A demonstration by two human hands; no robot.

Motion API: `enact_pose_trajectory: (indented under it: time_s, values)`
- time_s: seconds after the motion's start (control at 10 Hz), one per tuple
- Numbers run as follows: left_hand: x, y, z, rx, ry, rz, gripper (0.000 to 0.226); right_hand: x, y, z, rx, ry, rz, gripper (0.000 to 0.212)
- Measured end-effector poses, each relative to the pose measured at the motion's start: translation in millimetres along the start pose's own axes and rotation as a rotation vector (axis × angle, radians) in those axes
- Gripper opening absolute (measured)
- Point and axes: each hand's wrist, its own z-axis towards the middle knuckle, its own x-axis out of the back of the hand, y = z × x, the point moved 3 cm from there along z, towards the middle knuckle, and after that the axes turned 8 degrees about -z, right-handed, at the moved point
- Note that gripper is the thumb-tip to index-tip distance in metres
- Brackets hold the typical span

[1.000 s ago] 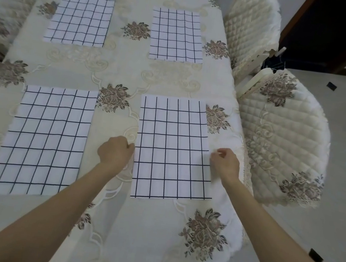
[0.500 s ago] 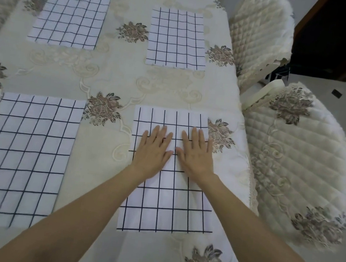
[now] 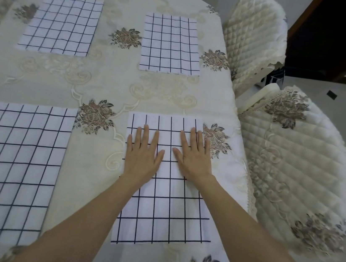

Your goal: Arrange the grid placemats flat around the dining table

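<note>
Grid placemat (image 3: 164,206) at the near right edge of the dining table (image 3: 107,91), lying flat on the cream embroidered tablecloth (image 3: 86,176). My left hand (image 3: 142,155) and right hand (image 3: 194,155) both rest palm-down on its far half, fingers straight and spread, nothing gripped, thumbs pointing toward each other with a narrow strip of cloth between. Left hand sits just inside the mat's left edge; right hand near its far right corner. Three more grid mats, all flat: near left placemat (image 3: 10,173) (its near edge runs out of view), far left placemat (image 3: 60,24), far right placemat (image 3: 171,45). All four well apart, floral embroidery between them. Two quilted chairs off the table's right edge, near chair (image 3: 294,169) and far chair (image 3: 254,38).
</note>
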Motion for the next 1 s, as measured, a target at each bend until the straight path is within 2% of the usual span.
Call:
enact_pose_trajectory:
  time_s: [0.2, 0.3, 0.5, 0.8, 0.9, 1.0]
  values:
    - [3, -19, -76, -0.036, 0.031, 0.018, 0.061, -22, -4, -66, 0.036, 0.098, 0.000, 0.067]
    - [2, -24, -122, -0.060, 0.030, 0.028, 0.059, -34, -4, -104, 0.047, 0.140, -0.021, 0.064]
    - [11, -34, -184, -0.083, -0.043, 0.055, 0.057, -46, -7, -161, -0.036, 0.117, -0.039, 0.063]
    - [29, -48, -226, -0.022, -0.252, 0.047, 0.063, -56, -19, -245, -0.233, 0.048, 0.094, 0.066]
    - [35, -51, -241, 0.013, -0.390, 0.074, 0.068, -63, -20, -273, -0.282, 0.024, 0.174, 0.076]
    - [51, -52, -260, -0.083, -0.555, 0.055, 0.058, -64, -17, -294, -0.308, -0.002, 0.210, 0.078]
